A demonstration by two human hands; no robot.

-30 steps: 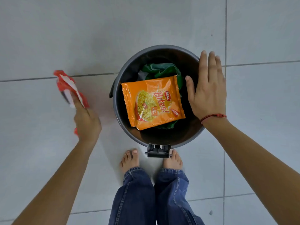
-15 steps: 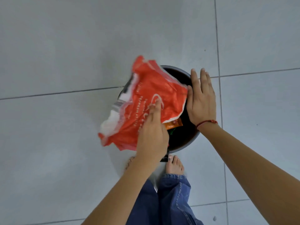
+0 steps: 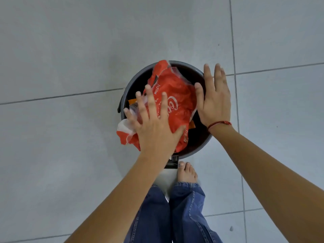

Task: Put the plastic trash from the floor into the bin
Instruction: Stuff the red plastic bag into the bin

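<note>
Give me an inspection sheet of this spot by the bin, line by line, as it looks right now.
Surface: grey tiled floor, bare where visible.
Job's things: red plastic wrapper lies across the open bin, its lower left corner hanging over the rim; an orange packet shows beneath it.
Clutter: nothing seen.
Grips: left hand spread flat on the wrapper, pressing down; right hand open at the bin's right rim, thumb touching the wrapper.
Cables: nothing seen.
Surroundings: bare foot beside the bin's pedal; jeans below.
</note>
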